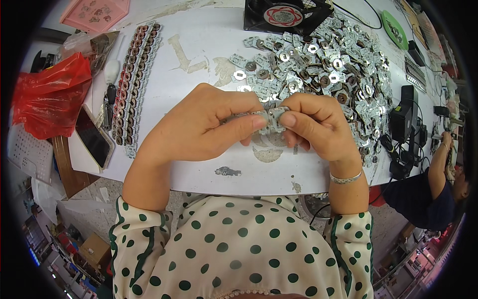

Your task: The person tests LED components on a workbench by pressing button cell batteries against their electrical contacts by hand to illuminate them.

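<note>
Just above the near part of the white table [199, 179], my two hands meet. My left hand [204, 124] pinches small silvery stamped metal parts [271, 121] between thumb and fingers. From the other side, my right hand [321, 124] grips the same parts, its thumb pressed on their edge. Fingers cover much of them, so how they join cannot be made out. Beyond my right hand spreads a large heap of similar loose metal parts [323, 65], some with dark or copper-coloured round discs. Left of my left hand, more such parts stand in long tight rows [137, 84].
A black fan [286, 17] stands behind the heap. At the left lie a red plastic bag [52, 94], a phone [93, 137] and a pink tray [94, 14]. Black adapters with cables [404, 117] and a green dish [395, 29] are on the right. Another person [423, 194] sits at far right.
</note>
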Demonstrator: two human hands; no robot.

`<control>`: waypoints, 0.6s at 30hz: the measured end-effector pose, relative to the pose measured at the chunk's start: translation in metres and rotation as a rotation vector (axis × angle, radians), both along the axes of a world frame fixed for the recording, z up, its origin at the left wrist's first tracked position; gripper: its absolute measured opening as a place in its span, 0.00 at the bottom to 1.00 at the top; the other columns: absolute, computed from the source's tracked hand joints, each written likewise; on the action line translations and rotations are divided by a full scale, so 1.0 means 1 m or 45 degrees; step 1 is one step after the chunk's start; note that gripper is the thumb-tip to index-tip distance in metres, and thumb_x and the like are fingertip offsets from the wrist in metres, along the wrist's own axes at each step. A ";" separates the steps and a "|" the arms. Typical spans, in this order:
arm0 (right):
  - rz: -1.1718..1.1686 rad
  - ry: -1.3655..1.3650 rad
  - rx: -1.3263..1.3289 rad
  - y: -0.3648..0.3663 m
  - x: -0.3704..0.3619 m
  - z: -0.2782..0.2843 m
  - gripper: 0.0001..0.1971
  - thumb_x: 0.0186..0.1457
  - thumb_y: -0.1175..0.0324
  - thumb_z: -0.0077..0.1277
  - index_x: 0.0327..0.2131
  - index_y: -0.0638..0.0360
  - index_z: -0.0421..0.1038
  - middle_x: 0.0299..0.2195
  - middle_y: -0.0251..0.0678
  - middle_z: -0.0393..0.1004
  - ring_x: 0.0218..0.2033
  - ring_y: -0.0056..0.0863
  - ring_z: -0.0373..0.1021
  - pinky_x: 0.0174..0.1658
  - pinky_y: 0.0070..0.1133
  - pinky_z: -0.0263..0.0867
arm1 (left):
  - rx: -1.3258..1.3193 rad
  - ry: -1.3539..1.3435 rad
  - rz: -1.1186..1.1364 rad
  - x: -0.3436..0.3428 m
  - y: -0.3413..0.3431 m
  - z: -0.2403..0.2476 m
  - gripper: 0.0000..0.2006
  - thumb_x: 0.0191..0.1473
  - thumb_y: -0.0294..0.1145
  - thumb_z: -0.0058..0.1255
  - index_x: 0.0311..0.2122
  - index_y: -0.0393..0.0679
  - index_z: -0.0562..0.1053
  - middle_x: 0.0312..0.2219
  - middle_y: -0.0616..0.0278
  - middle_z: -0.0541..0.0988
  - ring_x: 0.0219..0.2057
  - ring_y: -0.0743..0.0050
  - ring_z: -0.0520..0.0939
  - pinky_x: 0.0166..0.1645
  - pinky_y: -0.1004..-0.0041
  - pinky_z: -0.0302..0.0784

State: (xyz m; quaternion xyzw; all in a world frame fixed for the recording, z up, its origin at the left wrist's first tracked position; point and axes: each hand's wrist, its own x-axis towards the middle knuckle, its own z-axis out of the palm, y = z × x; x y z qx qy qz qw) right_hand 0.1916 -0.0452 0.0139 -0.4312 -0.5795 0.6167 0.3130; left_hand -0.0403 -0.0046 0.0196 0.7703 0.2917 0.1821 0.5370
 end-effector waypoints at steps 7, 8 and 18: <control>-0.341 0.225 0.017 0.000 -0.005 -0.010 0.11 0.62 0.64 0.48 0.29 0.58 0.70 0.17 0.22 0.64 0.16 0.07 0.54 0.19 0.10 0.49 | 0.532 -0.008 0.348 0.015 -0.009 -0.006 0.05 0.54 0.26 0.51 0.36 0.38 0.74 0.23 0.61 0.78 0.18 0.77 0.75 0.23 0.78 0.68; -0.374 0.204 0.064 -0.002 -0.007 -0.010 0.11 0.62 0.64 0.48 0.27 0.59 0.69 0.18 0.22 0.64 0.18 0.07 0.55 0.21 0.10 0.51 | 0.532 -0.007 0.351 0.017 -0.009 -0.009 0.05 0.54 0.26 0.51 0.36 0.38 0.74 0.23 0.61 0.78 0.18 0.77 0.75 0.23 0.78 0.68; -0.426 -0.042 0.248 -0.006 -0.014 -0.013 0.13 0.62 0.66 0.48 0.25 0.61 0.67 0.18 0.22 0.63 0.21 0.09 0.54 0.22 0.12 0.52 | 0.792 0.097 0.449 0.023 -0.010 -0.013 0.07 0.52 0.23 0.54 0.37 0.38 0.74 0.25 0.57 0.77 0.21 0.66 0.77 0.27 0.74 0.72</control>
